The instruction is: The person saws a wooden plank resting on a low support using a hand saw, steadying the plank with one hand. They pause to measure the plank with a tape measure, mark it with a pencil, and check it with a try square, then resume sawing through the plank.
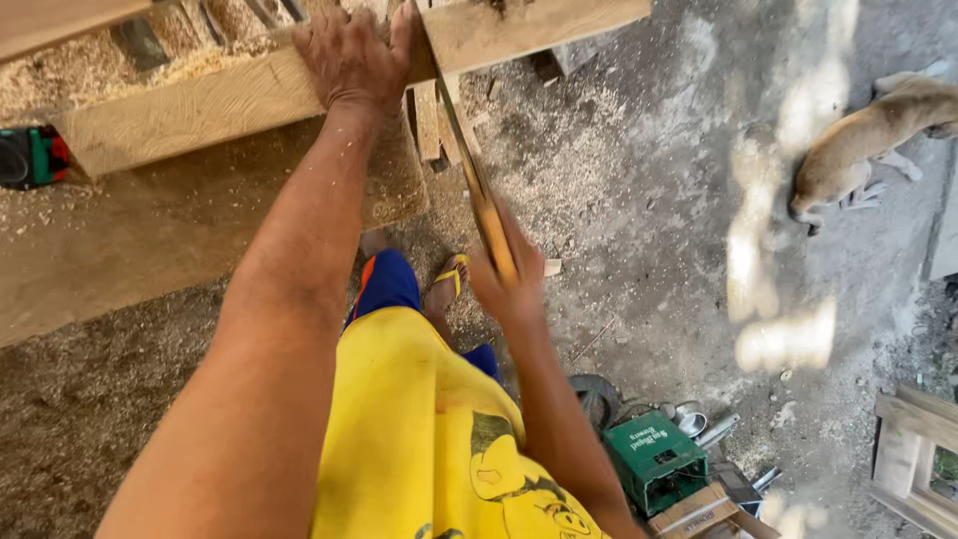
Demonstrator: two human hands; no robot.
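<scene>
While left hand point(351, 55) presses flat, fingers spread, on the plank point(249, 100) at upper left to steady it, right hand point(507, 284), fingers wrapped round the handsaw point(469, 165) handle, drives blade mid-frame. Sawdust point(70, 75) beneath.

Left hand point(351, 55) steadies plank point(200, 105); right hand point(507, 281) grips handsaw point(469, 165).

A yellow shirt point(419, 439) with a cartoon print, blue shorts point(387, 282), a yellow-strapped sandal point(449, 282), a green crate point(654, 461), a tan dog point(866, 140), pale wooden plank point(200, 105).
</scene>
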